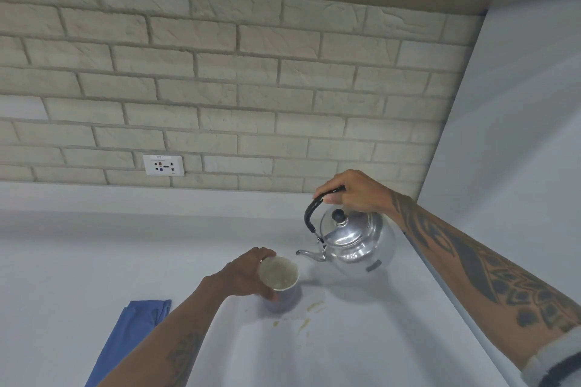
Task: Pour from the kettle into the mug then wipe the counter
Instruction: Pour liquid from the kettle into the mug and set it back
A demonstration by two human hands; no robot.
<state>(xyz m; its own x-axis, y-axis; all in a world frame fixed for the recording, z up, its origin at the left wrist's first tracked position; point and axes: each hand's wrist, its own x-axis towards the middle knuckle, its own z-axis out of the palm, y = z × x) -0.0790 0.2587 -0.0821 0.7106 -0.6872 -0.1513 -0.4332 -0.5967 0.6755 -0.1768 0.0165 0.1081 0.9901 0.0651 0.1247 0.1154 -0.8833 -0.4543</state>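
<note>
A shiny metal kettle (355, 242) with a black knob and black handle hangs just above the white counter (125, 261), its spout pointing left toward the mug. My right hand (352, 193) grips the handle from above. The mug (281, 284), pale inside with a greyish-purple wall, stands on the counter left of the spout and holds some liquid. My left hand (248, 275) wraps around the mug's left side. Brownish spill marks (309, 316) lie on the counter just right of and in front of the mug. A folded blue cloth (132, 336) lies at the lower left.
A pale brick wall (251, 88) backs the counter, with a white power socket (163, 165) low on it. A plain white side wall (518, 135) closes off the right, close behind the kettle.
</note>
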